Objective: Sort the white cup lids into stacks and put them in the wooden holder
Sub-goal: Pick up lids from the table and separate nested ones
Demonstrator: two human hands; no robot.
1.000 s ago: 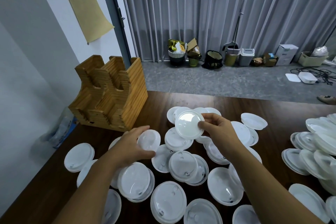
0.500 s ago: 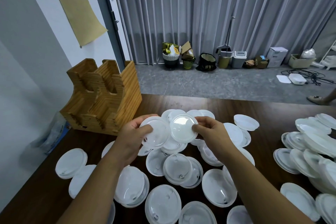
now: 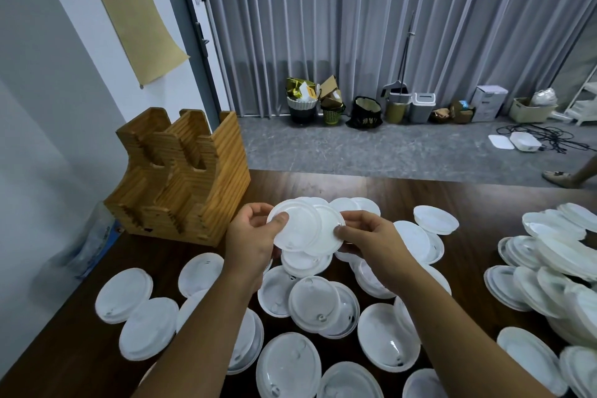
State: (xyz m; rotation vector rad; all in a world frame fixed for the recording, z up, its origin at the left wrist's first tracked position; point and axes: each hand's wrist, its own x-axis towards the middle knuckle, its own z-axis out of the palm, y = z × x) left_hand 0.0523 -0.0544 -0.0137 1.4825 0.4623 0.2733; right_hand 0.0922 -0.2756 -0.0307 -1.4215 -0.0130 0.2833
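You're looking across a dark wooden table (image 3: 403, 191) toward a wall of grey curtains (image 3: 387, 26) hanging in long pleats down to a grey floor (image 3: 371, 152). To your left, a pale wall (image 3: 48, 74) carries a sheet of brown paper (image 3: 135, 19), its lower edge curling, with handwriting too blurred to read. A dark door frame (image 3: 193, 26) stands just beside the curtains. Along the curtain foot you've got a row of bins and baskets (image 3: 361, 107), a broom (image 3: 403, 55) leaning upright, a white box (image 3: 489, 103) and a beige crate (image 3: 531, 110). Black cables (image 3: 546, 136) lie tangled on the floor at right.
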